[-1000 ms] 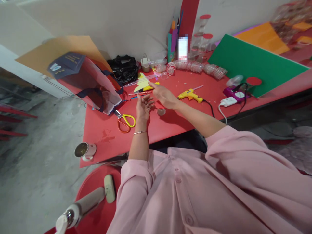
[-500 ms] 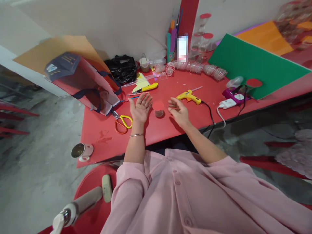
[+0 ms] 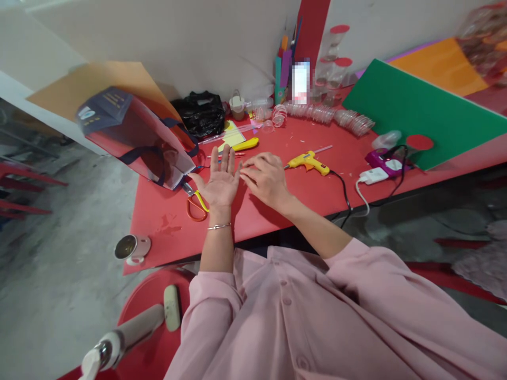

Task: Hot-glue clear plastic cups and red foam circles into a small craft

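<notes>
My left hand [image 3: 219, 186] is held palm up over the table, fingers stretched out and holding nothing. Against its little-finger side, my right hand [image 3: 266, 178] has thumb and fingertips drawn together. Whatever may be between those fingertips is too small to make out. A yellow glue gun [image 3: 309, 162] with a clear stick lies to the right of my right hand. Scissors [image 3: 197, 207] with red and yellow handles lie left of my left wrist. Beyond the hands is a yellow-handled cutter [image 3: 246, 144]. The small cup with a red disc is hidden behind my right hand.
The red table [image 3: 158, 211] carries a mug [image 3: 138, 248] at its left corner and a paper bag [image 3: 134, 142]. Stacked clear plastic cups [image 3: 317, 112], a black plastic bag [image 3: 202, 113] and a lit phone [image 3: 300, 82] stand behind. A green board [image 3: 420, 111] leans at right, near a purple power strip [image 3: 392, 164].
My right hand has moved left to touch my left hand, its fingers now pinched together. My left hand has shifted slightly left. The red-topped cup between them has become hidden.
</notes>
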{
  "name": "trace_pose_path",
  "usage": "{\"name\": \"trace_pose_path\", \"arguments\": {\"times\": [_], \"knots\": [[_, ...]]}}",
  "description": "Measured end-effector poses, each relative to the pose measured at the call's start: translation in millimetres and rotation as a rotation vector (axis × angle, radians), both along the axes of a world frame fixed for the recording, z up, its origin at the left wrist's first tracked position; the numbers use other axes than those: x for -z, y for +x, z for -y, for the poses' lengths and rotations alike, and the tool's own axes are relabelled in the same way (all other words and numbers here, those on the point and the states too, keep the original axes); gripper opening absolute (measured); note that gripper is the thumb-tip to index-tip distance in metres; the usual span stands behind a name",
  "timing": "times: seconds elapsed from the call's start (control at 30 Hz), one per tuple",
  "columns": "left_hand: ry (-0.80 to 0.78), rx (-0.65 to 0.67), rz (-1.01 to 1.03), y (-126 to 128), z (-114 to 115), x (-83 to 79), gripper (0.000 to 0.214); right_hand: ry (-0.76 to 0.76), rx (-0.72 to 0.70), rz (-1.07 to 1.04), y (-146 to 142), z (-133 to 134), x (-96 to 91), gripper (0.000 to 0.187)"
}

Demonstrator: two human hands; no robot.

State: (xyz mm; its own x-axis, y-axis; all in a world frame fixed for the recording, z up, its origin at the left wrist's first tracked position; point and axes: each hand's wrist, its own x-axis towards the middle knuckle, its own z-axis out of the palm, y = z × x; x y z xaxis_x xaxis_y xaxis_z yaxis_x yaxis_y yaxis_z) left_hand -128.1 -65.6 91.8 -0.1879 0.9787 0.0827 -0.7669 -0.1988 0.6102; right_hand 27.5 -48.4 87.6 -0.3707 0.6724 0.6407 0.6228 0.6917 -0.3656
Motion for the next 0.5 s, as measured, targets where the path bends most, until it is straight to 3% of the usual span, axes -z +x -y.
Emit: {"name": "trace_pose_path", "arguments": {"times": [0.2,0.33,0.5], "knots": [[0.011,-0.001,-0.050,-2.3,6.9,-9.5,0.075,-0.023,-0.006,0.005,-23.9,-5.7,-1.3,0.028],[0.009,-0.010,-0.175,-7.0,6.5,-7.9,0.072,-0.067,-0.022,-0.030,-30.9,-7.4,0.9,0.031],[0.027,-0.008,-0.152,-10.4,4.7,-3.4,0.073,-0.084,-0.045,-0.066,-37.2,-5.0,-2.5,0.037]]}}
